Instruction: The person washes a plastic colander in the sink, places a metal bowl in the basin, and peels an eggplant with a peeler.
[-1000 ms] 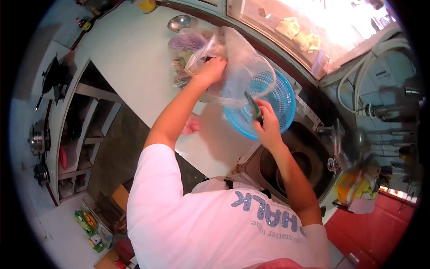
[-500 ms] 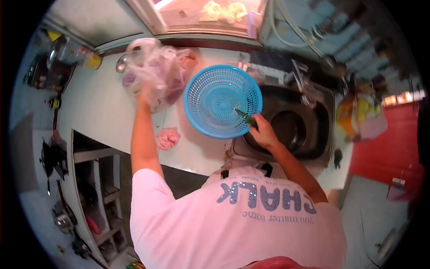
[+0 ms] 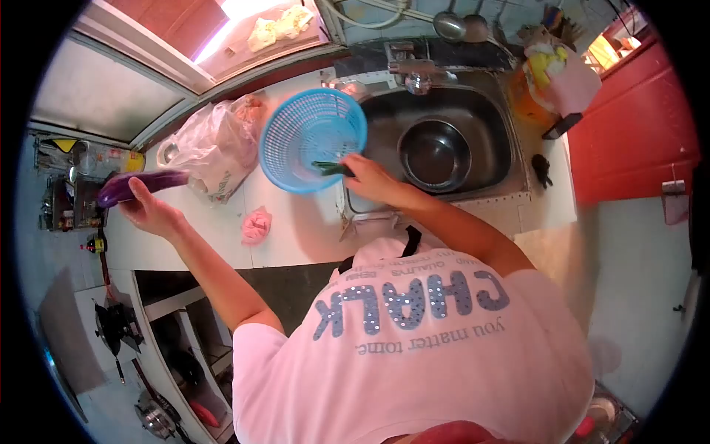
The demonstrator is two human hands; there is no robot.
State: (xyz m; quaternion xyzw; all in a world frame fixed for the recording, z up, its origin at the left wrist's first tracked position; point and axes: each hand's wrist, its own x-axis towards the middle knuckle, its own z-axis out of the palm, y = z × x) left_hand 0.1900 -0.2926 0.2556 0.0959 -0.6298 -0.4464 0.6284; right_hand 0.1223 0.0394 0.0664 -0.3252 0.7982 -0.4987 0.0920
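My left hand [image 3: 154, 213] is raised at the left of the counter, closed around a long purple eggplant [image 3: 144, 186]. The eggplant lies sideways, left of a crinkled white plastic bag [image 3: 214, 152]. Over the near right rim of a blue plastic colander [image 3: 277, 152], my right hand [image 3: 370, 180] grips a green-handled tool [image 3: 330, 169]. That tool points left into the colander; its working end is too blurred to name. The colander is tilted on the counter beside the sink.
A steel sink [image 3: 484, 174] with a metal bowl [image 3: 435, 155] inside lies right of the colander, below a faucet [image 3: 419, 78]. A crumpled pink bag [image 3: 256, 226] rests near the white counter's [image 3: 296, 240] front edge. Bottles and a rack [image 3: 81, 200] stand far left.
My left hand has come out of the plastic bag and moved left with the eggplant. My right hand still holds the green-handled tool at the colander, which now tilts more. The view has shifted.
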